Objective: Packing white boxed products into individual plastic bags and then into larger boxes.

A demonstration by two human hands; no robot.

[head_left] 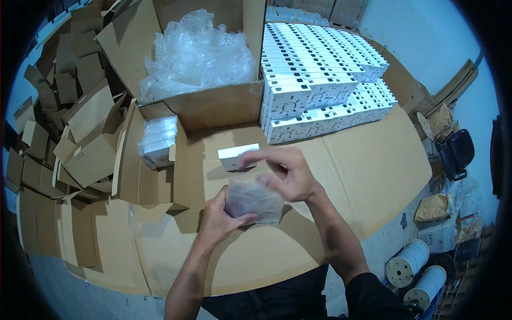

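My left hand point(217, 217) grips a clear plastic bag point(255, 202) by its left side, the thumb lying across its lower front. What is inside the bag, if anything, I cannot make out. Above the bag's upper right hovers my right hand point(290, 173), somewhat blurred, with the index finger stretched left and the thumb apart from it near the bag's top edge. Just beyond, a small white box point(229, 156) stands on the cardboard-covered table point(266, 266); my right index fingertip overlaps its right part in view, and whether it touches is unclear.
A big carton point(224, 106) full of clear plastic bags point(197, 56) stands at the back. Left of me, an open carton point(178, 184) holds several wrapped packs point(159, 140). White boxes point(320, 90) are stacked at the back right. Empty brown cartons point(90, 154) crowd the left.
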